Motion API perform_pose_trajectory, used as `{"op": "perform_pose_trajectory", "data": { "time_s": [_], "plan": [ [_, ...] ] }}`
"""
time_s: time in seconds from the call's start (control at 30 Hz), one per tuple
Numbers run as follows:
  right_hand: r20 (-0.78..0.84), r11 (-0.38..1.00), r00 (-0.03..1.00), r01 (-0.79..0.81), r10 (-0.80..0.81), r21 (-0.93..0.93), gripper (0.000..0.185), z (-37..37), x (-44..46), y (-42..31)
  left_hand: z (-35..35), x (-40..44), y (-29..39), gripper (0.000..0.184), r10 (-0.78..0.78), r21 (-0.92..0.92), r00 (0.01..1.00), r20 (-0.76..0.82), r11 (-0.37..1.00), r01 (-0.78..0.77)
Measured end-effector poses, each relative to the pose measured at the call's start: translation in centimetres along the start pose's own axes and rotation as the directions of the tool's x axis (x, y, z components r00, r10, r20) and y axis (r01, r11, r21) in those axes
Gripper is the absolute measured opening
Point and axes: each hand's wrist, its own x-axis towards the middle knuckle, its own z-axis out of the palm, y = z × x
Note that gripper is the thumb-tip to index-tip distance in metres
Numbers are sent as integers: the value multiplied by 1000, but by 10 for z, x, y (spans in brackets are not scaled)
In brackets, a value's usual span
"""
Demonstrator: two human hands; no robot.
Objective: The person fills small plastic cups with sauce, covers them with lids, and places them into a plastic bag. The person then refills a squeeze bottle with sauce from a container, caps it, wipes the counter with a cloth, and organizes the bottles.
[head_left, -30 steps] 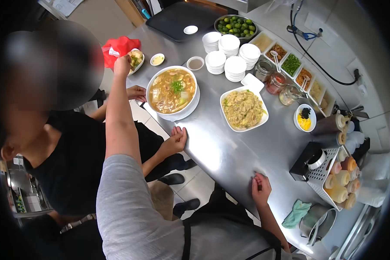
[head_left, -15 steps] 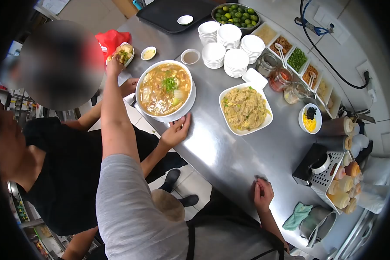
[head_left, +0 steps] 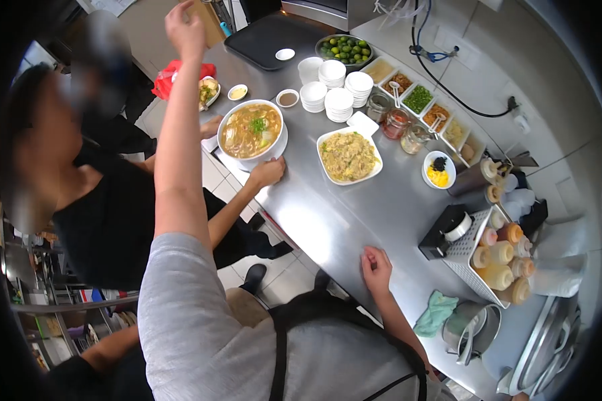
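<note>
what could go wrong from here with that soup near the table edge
The soup bowl looks quite full, so it might slop if the co-worker's hand at its plate tips it. The left hand is raised, its arm crossing the co-worker's forearms in view, so they might bump.

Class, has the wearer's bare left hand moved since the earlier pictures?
Yes, up the picture: the bare left hand, earlier lower than the rectangular black tray, at the small white dish of food, is now level with that tray.
</note>
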Motion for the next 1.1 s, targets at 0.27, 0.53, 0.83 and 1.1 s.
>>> {"op": "perform_pose_trajectory", "data": {
  "time_s": [0.27, 0.53, 0.83, 1.1],
  "plan": [
    [97, 960, 985, -163, 145, 226, 24, -80, -12, -64, -34, -46, 195, 20, 238, -141, 970, 48, 963, -229],
    [-31, 941, 979, -184, 200, 283, 21, -171, -52, -79, -82, -242, 358, 22, 52, -364, 878, 476, 920, 143],
    [-82, 862, 930, -295, 358, 413, 18, -205, -105, -69, -160, -354, 432, 21, 376, -603, 571, 730, 747, 279],
    [-169, 919, 936, -247, 308, 306, 16, -209, -122, -62, -164, -351, 443, 19, 267, -496, 514, 815, 781, 380]
  ]
}}
